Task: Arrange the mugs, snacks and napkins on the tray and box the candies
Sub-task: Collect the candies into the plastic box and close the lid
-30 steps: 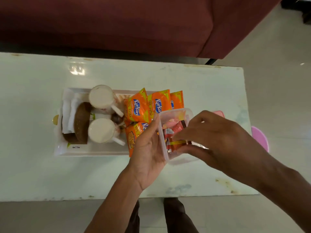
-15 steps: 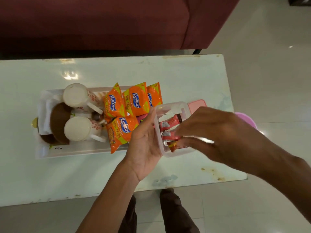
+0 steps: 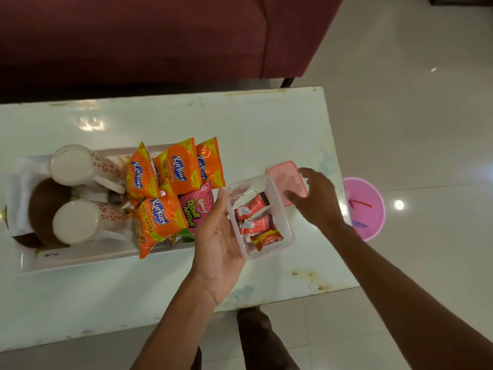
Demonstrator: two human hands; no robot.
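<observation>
four glossy orange foil packets [image 3: 170, 188] read "kurkure", with "50% extra" and "masala munch" legible; a pink packet [image 3: 197, 208] reads "bingo! tedhe medhe". all lie on a white rectangular tray [image 3: 80, 259] beside two upturned white mugs [image 3: 73, 196] with a red motif and white napkins [image 3: 18, 188]; a brown rounded item there cannot be identified. clear plastic box [image 3: 260, 217], rounded corners, on the pale glossy table [image 3: 240, 124], holds three red wrapped candies [image 3: 254, 218], print too small to read. left hand [image 3: 218, 236] is spread flat against the box's side. right hand [image 3: 316, 200], fingers apart, rests on the pink lid [image 3: 286, 177], gripping nothing.
</observation>
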